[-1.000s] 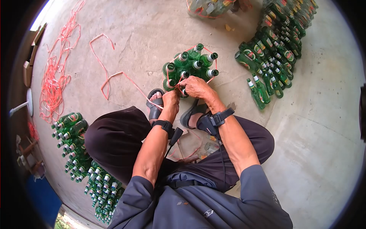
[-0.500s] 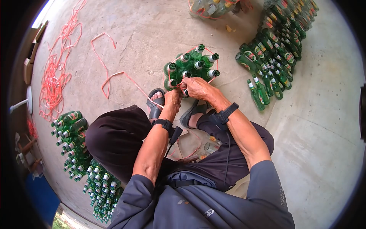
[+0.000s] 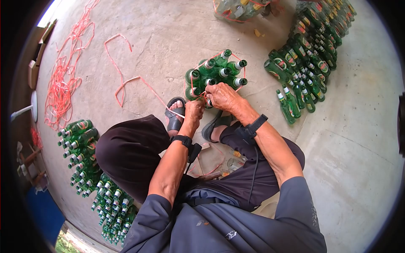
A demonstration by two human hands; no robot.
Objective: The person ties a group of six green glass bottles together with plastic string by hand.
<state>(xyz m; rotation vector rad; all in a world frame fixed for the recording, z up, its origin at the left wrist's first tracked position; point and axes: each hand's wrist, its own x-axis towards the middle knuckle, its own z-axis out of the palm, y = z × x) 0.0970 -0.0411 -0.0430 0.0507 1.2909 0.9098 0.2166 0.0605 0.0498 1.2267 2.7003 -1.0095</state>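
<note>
Several green bottles stand upright in a tight bundle on the floor between and beyond my feet. A pink plastic cord runs around their necks. My left hand is closed on the cord at the near left side of the bundle, and a length of it trails away to the left. Beside it, my right hand pinches the cord at the near edge, against the nearest bottle necks. The fingertips of both hands are close together and partly hidden.
Loose pink cord lies heaped at the left. Green bottles stand massed at the lower left. More bottles lie and stand at the upper right. A tied bundle of clear bottles is at the top.
The whole view has shifted slightly. My hands remain at the near edge of the bundle, with my right hand slightly nearer the bottle necks.
</note>
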